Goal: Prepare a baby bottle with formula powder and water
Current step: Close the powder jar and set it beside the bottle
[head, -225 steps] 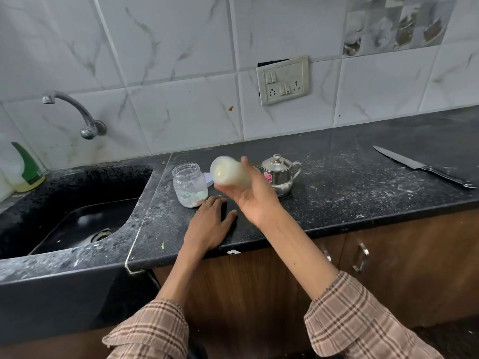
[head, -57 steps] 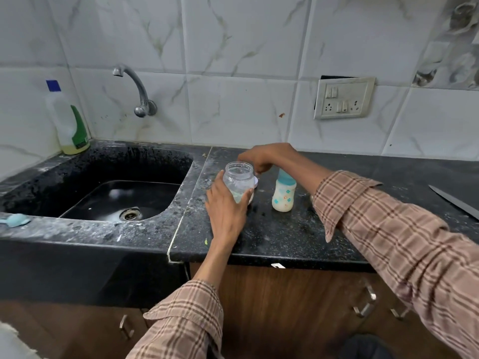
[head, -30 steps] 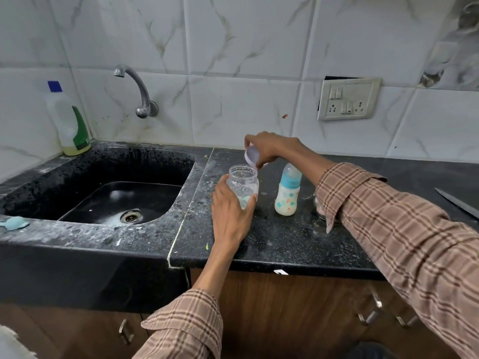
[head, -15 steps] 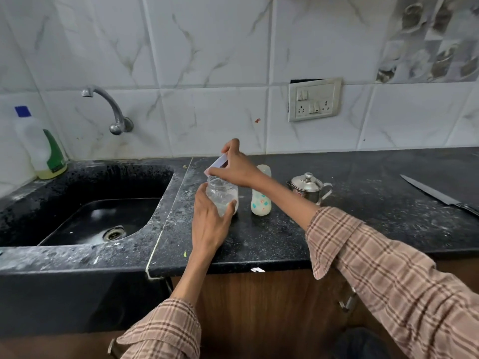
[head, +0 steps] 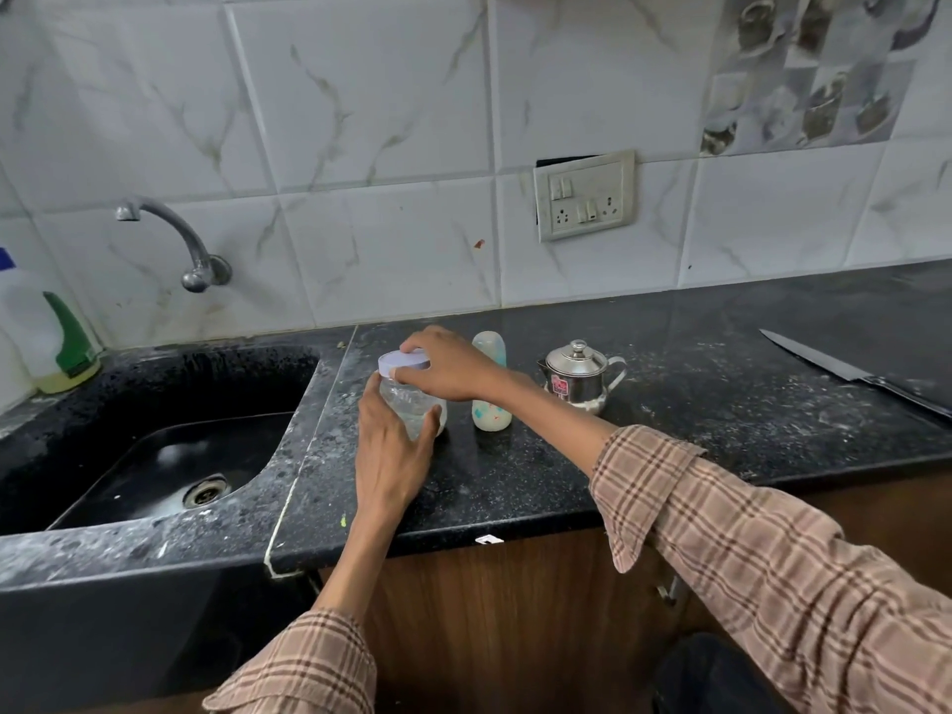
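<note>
A clear glass jar (head: 409, 404) with a little white powder stands on the black counter (head: 541, 471) beside the sink. My left hand (head: 394, 450) wraps around the jar's body from the near side. My right hand (head: 448, 371) holds the pale lilac lid (head: 399, 362) flat on the jar's mouth. Just right of the jar the capped baby bottle (head: 491, 404) stands upright, filled with milky liquid and partly hidden behind my right wrist.
A small steel pot with a lid (head: 579, 376) sits right of the bottle. A long knife (head: 845, 373) lies at the far right. The black sink (head: 170, 456) and tap (head: 170, 239) are to the left, with a detergent bottle (head: 46, 337) at its corner.
My right hand has lowered the tilted lilac lid from above the jar onto its mouth. My left hand kept its hold on the jar. Earlier I was shaking the bottle, which now stands.
</note>
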